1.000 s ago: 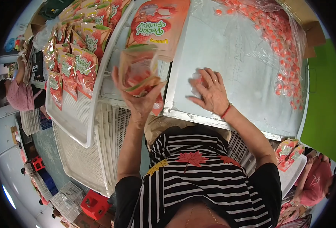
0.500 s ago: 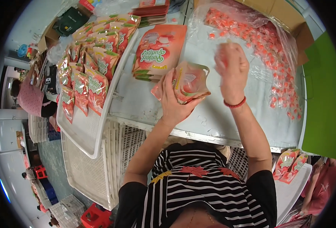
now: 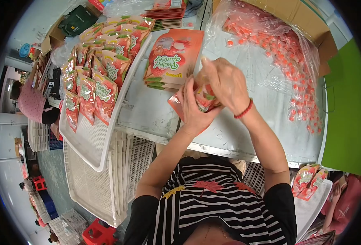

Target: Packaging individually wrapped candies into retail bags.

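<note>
My left hand (image 3: pixel 193 115) is wrapped round the lower part of an upright red-and-pink candy pouch (image 3: pixel 205 99), its thumb at the near side. Right over the pouch's mouth, my right hand (image 3: pixel 228 85) is bent downward with its fingers curled in. The right hand covers most of the opening, and whatever lies in its fingers is hidden. Just beyond the left hand is a stack of flat printed pouches (image 3: pixel 173 57). Many small red candies in clear wrappers (image 3: pixel 292 69) are spread at the right of the table, apart from both hands.
A white mesh tray (image 3: pixel 91 141) at the left bears filled pouches (image 3: pixel 105 96). Another tray (image 3: pixel 311 209) with a few pouches stands at lower right, near a person in red (image 3: pixel 348 202). A cardboard box (image 3: pixel 325 45) with plastic sheeting backs the candies. White crates (image 3: pixel 94 179) stand below.
My right hand has come left and down from above the table to the pouch's mouth. The left hand keeps hold of the pouch, whose opening is now largely covered.
</note>
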Available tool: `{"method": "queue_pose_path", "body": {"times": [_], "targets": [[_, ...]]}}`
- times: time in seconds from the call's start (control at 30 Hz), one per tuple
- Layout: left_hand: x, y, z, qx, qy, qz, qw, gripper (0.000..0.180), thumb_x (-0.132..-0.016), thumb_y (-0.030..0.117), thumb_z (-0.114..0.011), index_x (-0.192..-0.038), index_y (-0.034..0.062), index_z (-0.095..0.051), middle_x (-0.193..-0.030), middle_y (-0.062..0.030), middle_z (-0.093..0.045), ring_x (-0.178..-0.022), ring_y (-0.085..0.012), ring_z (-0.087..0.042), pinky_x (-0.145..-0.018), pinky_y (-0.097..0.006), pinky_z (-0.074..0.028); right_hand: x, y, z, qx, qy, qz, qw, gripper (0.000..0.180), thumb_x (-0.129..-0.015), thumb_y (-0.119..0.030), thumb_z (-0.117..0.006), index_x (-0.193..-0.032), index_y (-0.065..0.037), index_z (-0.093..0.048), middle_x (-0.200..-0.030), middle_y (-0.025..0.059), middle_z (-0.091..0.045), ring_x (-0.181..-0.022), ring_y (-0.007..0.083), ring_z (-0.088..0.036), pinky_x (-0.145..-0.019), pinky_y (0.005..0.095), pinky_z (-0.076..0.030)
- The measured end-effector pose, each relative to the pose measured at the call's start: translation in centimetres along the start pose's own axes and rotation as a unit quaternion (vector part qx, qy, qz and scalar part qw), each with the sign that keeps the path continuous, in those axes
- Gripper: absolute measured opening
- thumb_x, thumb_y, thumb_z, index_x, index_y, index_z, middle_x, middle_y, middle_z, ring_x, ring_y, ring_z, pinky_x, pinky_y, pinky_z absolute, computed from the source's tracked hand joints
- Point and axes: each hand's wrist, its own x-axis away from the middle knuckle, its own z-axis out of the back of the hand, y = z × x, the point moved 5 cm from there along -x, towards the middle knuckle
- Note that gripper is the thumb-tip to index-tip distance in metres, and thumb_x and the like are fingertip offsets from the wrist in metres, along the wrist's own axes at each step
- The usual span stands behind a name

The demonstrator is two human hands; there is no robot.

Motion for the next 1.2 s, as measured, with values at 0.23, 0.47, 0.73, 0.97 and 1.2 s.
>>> {"method": "queue_pose_path", "body": {"times": [0.23, 0.47, 0.73, 0.97, 1.2], "targets": [[0.5, -1.3, 0.5, -0.042, 0.004, -0.028, 0.999, 0.097, -0.061, 0.023, -0.079, -0.137, 0.0014, -0.022, -0.129, -0.0188, -0.037, -0.118, -0.0373, -0.033, -0.099, -0.049, -0.026, 1.4, -1.6, -1.0, 0.02, -0.007, -0.006, 1.0, 0.022, -0.087, -0.022, -0.055, -0.086, -0.001, -0.061, -0.091, 0.0132, -0.061, -0.086, 0.0333, -0.057, -0.082, 0.0409, -0.043], [-1.4, -0.5, 1.5, 0.191, -0.05, 0.02, 0.98, 0.099, -0.063, 0.021, -0.079, -0.138, 0.0007, -0.018, -0.128, -0.0203, -0.035, -0.117, -0.0333, -0.037, -0.098, -0.046, -0.031, 2.1, -1.2, 0.0, 0.015, -0.055, 0.134, 0.989, 0.02, -0.077, -0.021, -0.068, -0.075, -0.003, -0.062, -0.079, 0.0079, -0.054, -0.078, 0.0253, -0.054, -0.08, 0.0358, -0.043], [-5.4, -0.6, 5.3, 0.247, -0.242, 0.09, 0.934, 0.029, -0.089, 0.018, -0.059, -0.107, -0.0035, -0.058, -0.086, -0.007, -0.059, -0.073, -0.0098, -0.054, -0.065, -0.026, -0.045, 1.7, -4.4, 2.9, 0.039, -0.124, 0.191, 0.973, 0.015, -0.075, -0.02, -0.067, -0.076, -0.006, -0.063, -0.083, 0.0054, -0.057, -0.08, 0.0227, -0.058, -0.073, 0.0346, -0.049], [-3.5, 0.2, 6.1, 0.266, -0.061, 0.117, 0.955, 0.026, -0.095, 0.019, -0.052, -0.09, -0.0044, -0.062, -0.064, -0.0009, -0.056, -0.06, -0.0052, -0.044, -0.054, -0.024, -0.041, 2.6, -3.3, 2.5, 0.027, -0.247, 0.059, 0.967, 0.02, -0.078, -0.019, -0.067, -0.083, 0.001, -0.064, -0.097, 0.0167, -0.065, -0.078, 0.032, -0.063, -0.066, 0.0385, -0.051], [-3.9, 1.4, 6.7, 0.262, -0.05, 0.105, 0.958, 0.024, -0.094, 0.017, -0.053, -0.094, -0.0037, -0.063, -0.068, -0.0044, -0.061, -0.061, -0.0058, -0.048, -0.056, -0.024, -0.042, 2.6, -4.1, 1.7, 0.041, -0.319, 0.038, 0.946, 0.024, -0.078, -0.021, -0.067, -0.078, 0.001, -0.06, -0.091, 0.0161, -0.063, -0.075, 0.0346, -0.061, -0.065, 0.0422, -0.049]]}}
